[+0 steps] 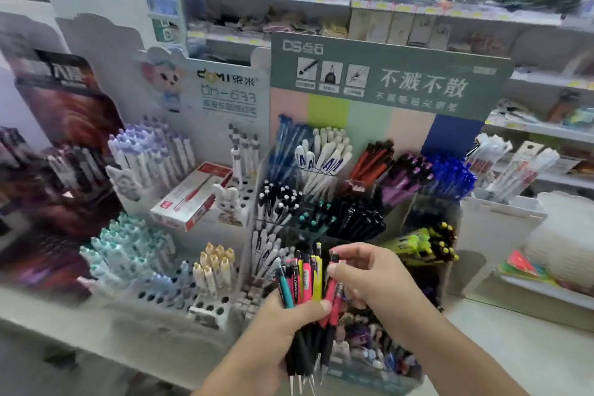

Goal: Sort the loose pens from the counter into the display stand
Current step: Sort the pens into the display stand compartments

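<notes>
Your left hand (283,318) at 6 o'clock grips a bundle of bright pens (303,286), tips down, fingers curled round the barrels. Your right hand (369,276), just beside it at 5 o'clock, pinches the top of one pink pen (332,286) in the bundle. You seem to be singling one out. Next, find its matching compartment in the display stand (337,196) at 12 o'clock.

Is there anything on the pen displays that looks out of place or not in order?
Yes: a red-and-white pen box lies tilted across the white display stand, on the hole rack instead of standing like the pens around it. Nothing else stands out.
</notes>
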